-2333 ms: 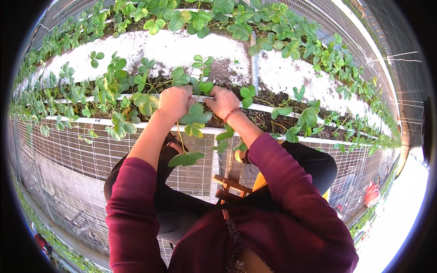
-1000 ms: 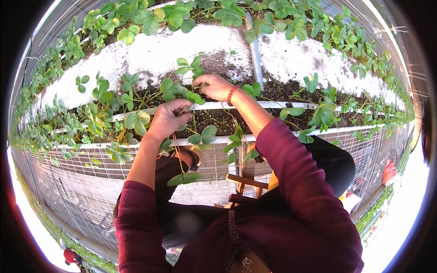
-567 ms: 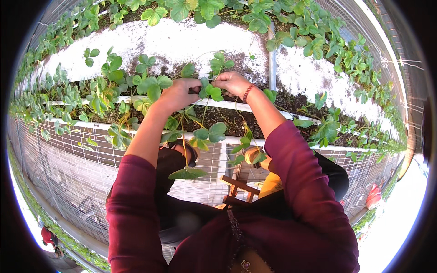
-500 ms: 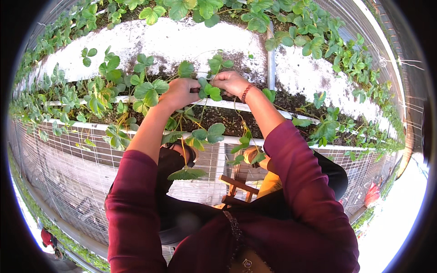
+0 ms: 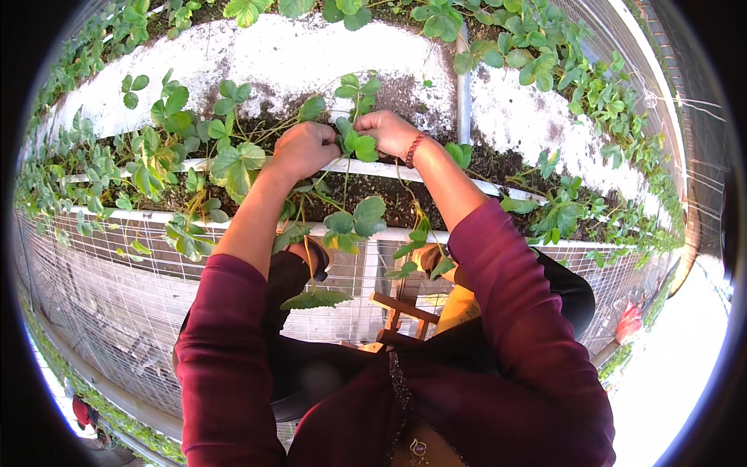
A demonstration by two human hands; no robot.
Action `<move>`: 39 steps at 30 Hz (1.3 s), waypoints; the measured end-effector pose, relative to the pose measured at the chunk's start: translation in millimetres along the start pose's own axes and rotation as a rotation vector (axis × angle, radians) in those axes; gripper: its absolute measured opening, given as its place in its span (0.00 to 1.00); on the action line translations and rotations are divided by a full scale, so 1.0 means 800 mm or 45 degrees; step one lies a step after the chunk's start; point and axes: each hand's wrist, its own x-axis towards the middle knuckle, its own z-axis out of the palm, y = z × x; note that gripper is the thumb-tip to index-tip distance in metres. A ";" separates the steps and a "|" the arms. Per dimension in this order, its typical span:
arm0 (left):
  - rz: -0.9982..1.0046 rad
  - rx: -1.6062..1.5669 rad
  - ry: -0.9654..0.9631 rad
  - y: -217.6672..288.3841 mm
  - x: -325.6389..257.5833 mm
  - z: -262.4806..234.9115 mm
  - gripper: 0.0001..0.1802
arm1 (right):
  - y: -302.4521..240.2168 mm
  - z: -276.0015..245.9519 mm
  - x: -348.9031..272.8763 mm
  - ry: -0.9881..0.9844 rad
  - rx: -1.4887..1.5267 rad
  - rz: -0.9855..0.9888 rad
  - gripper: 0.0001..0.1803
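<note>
My left hand (image 5: pixel 306 149) is closed, knuckles up, over the soil trough (image 5: pixel 401 204). Its fingertips are curled under, and whatever they grip is hidden. Just to its right, my right hand (image 5: pixel 387 135), with a red bead bracelet (image 5: pixel 415 150) at the wrist, pinches low among the stems. Its fingertips are partly covered by leaves, so I cannot see what is in them. Between the hands stands a strawberry plant with a bright green leaf (image 5: pixel 362 146). Another leaf cluster (image 5: pixel 359 89) rises behind it, and larger leaves (image 5: pixel 366 216) hang over the near edge.
More strawberry plants (image 5: pixel 167 117) line the trough on the left and others (image 5: pixel 562 214) on the right. White sheeting (image 5: pixel 311 66) lies beyond, crossed by a metal post (image 5: pixel 464 93). Wire mesh (image 5: pixel 132 272) drops below the near rail. A wooden stool (image 5: pixel 401 311) stands by my legs.
Both hands stay at the same plant. The left hand has shifted slightly left and the right hand slightly left and up, while the whole view has tilted a little.
</note>
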 end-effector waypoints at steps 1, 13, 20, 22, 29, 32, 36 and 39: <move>0.007 0.009 -0.005 -0.001 0.003 0.000 0.10 | 0.003 0.000 0.003 -0.005 0.000 -0.028 0.06; -0.089 -0.833 -0.104 -0.039 0.015 -0.004 0.10 | -0.017 0.001 -0.005 0.001 0.063 0.084 0.07; -0.092 -0.471 -0.269 -0.042 0.020 0.008 0.10 | -0.011 -0.006 -0.007 0.037 0.280 0.170 0.07; 0.035 -0.536 -0.235 -0.047 0.022 0.016 0.09 | -0.015 -0.006 -0.006 0.062 0.253 0.155 0.08; 0.183 -0.442 -0.174 -0.043 0.012 0.020 0.10 | 0.005 -0.004 0.015 0.130 0.037 -0.073 0.09; 0.164 -0.506 -0.165 -0.039 0.012 0.021 0.09 | 0.026 -0.006 0.029 0.166 -0.019 -0.229 0.09; 0.224 -0.688 -0.167 -0.044 0.007 0.021 0.10 | 0.024 -0.005 0.027 0.154 0.068 -0.147 0.06; 0.146 -1.115 -0.272 -0.064 0.010 0.025 0.12 | 0.013 -0.001 0.020 0.090 0.191 -0.002 0.05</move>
